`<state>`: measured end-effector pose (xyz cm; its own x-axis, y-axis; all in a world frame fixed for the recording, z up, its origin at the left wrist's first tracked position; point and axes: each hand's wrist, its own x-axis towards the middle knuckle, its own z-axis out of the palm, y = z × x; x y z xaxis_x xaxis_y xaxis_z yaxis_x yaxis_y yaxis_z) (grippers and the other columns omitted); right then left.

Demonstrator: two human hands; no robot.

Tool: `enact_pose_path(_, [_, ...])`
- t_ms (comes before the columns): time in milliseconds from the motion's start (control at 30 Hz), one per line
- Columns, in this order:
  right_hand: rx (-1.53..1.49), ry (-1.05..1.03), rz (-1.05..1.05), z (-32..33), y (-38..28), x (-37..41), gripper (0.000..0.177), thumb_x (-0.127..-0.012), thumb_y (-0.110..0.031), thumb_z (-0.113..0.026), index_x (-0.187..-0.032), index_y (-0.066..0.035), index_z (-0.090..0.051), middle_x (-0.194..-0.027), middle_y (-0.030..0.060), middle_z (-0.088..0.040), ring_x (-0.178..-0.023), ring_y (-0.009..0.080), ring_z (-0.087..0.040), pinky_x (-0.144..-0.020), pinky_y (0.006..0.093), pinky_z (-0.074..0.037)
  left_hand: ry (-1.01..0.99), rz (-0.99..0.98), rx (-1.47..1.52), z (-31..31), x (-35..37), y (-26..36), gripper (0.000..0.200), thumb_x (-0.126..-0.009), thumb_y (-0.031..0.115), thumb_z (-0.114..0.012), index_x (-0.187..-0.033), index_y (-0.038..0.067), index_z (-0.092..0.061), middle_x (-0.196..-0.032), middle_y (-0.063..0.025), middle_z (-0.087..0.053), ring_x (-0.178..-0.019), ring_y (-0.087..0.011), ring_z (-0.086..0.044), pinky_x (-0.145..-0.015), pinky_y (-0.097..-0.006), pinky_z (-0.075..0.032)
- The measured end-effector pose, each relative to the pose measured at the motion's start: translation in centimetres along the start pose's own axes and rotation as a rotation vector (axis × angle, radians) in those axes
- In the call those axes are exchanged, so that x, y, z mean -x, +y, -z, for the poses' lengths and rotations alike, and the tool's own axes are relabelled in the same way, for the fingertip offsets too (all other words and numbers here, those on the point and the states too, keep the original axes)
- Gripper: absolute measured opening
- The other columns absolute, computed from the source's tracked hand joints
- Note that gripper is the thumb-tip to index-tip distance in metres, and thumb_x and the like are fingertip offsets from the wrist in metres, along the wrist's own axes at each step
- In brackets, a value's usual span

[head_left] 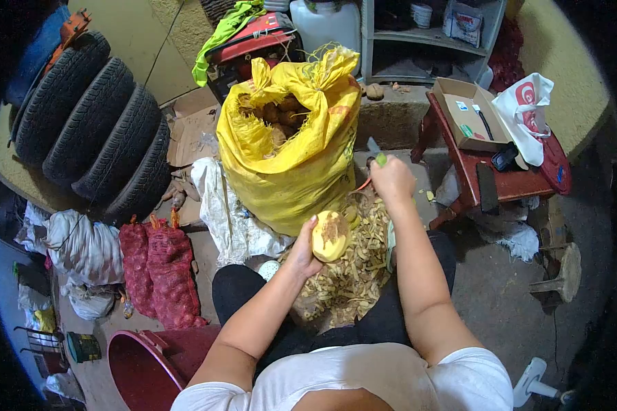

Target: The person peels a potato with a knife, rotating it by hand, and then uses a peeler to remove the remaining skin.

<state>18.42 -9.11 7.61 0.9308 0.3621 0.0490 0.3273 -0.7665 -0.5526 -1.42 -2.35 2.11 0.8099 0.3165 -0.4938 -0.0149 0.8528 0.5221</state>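
My left hand (304, 250) is closed around a large potato (331, 236), mostly peeled to pale yellow with a brown patch of skin facing up. Up and to the right, apart from the potato, my right hand (393, 181) grips what looks like a small knife (373, 145); a greyish blade tip and a bit of green show beyond the fingers. A thin reddish piece sticks out beside that fist, and I cannot make out what it is. Between my knees lies a heap of potato peelings (349, 288). Just ahead stands a torn yellow sack (288, 171) holding brown, unpeeled potatoes (279, 123).
A maroon tub (140, 370) stands by my left leg, near red mesh sacks (168, 274). Several tyres (82, 116) lean at the left wall. To the right is a red table (487, 171) bearing a cardboard box (467, 113). A grey shelf (428, 38) stands behind.
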Motion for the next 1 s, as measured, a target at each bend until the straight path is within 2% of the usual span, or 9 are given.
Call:
enact_pose_path(100, [-0.222,-0.139,0.039,-0.9,0.5,0.0,0.034,-0.077,-0.036,-0.057,-0.087,-0.004,-0.065,-0.085,0.0191,-0.065,-0.081,0.0367,-0.063,-0.074,0.0445,-0.049,0.052,-0.004,-0.055,0.8,-0.4,0.8,0.055,-0.092,0.053,-0.034,-0.123,0.01,-0.047,-0.115,-0.0106,-0.057,-0.103,-0.0239,-0.057,-0.087,-0.0441,-0.047])
enact_pose_path(167, [-0.089,-0.106,0.264,-0.5,-1.0,2.7,0.03,-0.075,-0.033,-0.06,-0.08,-0.003,-0.062,-0.079,0.0189,-0.065,-0.074,0.0365,-0.062,-0.069,0.0445,-0.049,-0.009,0.011,-0.059,0.8,-0.3,1.1,0.053,-0.095,0.05,-0.03,-0.123,0.008,-0.046,-0.118,-0.0119,-0.055,-0.106,-0.0263,-0.054,-0.092,-0.043,-0.044])
enact_pose_path(233, [-0.07,-0.099,0.387,-0.4,-2.1,4.6,0.028,-0.074,-0.032,-0.06,-0.075,-0.004,-0.06,-0.074,0.0186,-0.063,-0.07,0.0354,-0.063,-0.065,0.044,-0.05,-0.002,-0.002,-0.058,1.0,-1.1,0.5,0.053,-0.095,0.051,-0.027,-0.122,0.009,-0.047,-0.114,-0.0104,-0.056,-0.103,-0.0246,-0.056,-0.089,-0.0421,-0.046])
enact_pose_path(433, [-0.01,0.05,0.554,-1.8,-2.5,5.6,0.025,-0.071,-0.029,-0.061,-0.073,-0.004,-0.06,-0.069,0.0171,-0.062,-0.064,0.0331,-0.063,-0.059,0.0422,-0.051,0.104,0.053,-0.079,-0.3,-0.9,-0.5,0.047,-0.095,0.048,-0.031,-0.113,0.009,-0.052,-0.103,-0.0085,-0.06,-0.092,-0.0209,-0.059,-0.082,-0.0393,-0.049])
enact_pose_path(567, [-0.068,0.061,0.518,-2.5,-2.4,5.4,0.023,-0.073,-0.027,-0.059,-0.068,-0.004,-0.058,-0.067,0.0177,-0.061,-0.064,0.0357,-0.061,-0.059,0.0455,-0.049,0.097,0.096,-0.081,-0.6,-0.6,-0.6,0.043,-0.095,0.042,-0.031,-0.112,0.008,-0.052,-0.102,-0.0092,-0.06,-0.091,-0.0213,-0.059,-0.08,-0.0393,-0.05])
enact_pose_path(800, [0.032,-0.064,0.384,-2.4,-2.4,4.5,0.027,-0.075,-0.029,-0.058,-0.078,-0.003,-0.063,-0.074,0.0187,-0.064,-0.07,0.0352,-0.064,-0.064,0.0436,-0.051,0.07,0.143,-0.165,0.0,-0.8,-0.5,0.047,-0.095,0.044,-0.03,-0.119,0.008,-0.049,-0.108,-0.0111,-0.06,-0.093,-0.0209,-0.06,-0.078,-0.0392,-0.05])
enact_pose_path(900, [0.043,-0.112,0.34,-1.6,-2.4,4.4,0.028,-0.076,-0.03,-0.057,-0.08,-0.003,-0.064,-0.074,0.0188,-0.064,-0.072,0.0355,-0.064,-0.067,0.0443,-0.051,-0.027,0.13,-0.134,0.6,-0.6,-0.4,0.05,-0.093,0.047,-0.033,-0.122,0.008,-0.047,-0.111,-0.0118,-0.058,-0.096,-0.0236,-0.06,-0.075,-0.0419,-0.052])
enact_pose_path(967, [0.046,-0.122,0.326,-1.4,-2.2,4.2,0.028,-0.077,-0.031,-0.057,-0.08,-0.004,-0.064,-0.074,0.0188,-0.064,-0.072,0.0354,-0.064,-0.068,0.0446,-0.051,-0.274,0.214,-0.015,1.3,0.4,0.5,0.051,-0.089,0.05,-0.042,-0.122,0.011,-0.047,-0.113,-0.0109,-0.057,-0.097,-0.0257,-0.059,-0.078,-0.0489,-0.052])
enact_pose_path(1000, [0.018,-0.107,0.316,-1.5,-2.0,4.0,0.028,-0.076,-0.031,-0.057,-0.078,-0.004,-0.063,-0.073,0.0196,-0.064,-0.072,0.0364,-0.063,-0.068,0.0452,-0.05,-0.419,0.251,0.022,1.7,0.4,1.0,0.059,-0.083,0.041,-0.06,-0.13,0.014,-0.039,-0.119,-0.0081,-0.053,-0.1,-0.0254,-0.058,-0.076,-0.0485,-0.053])
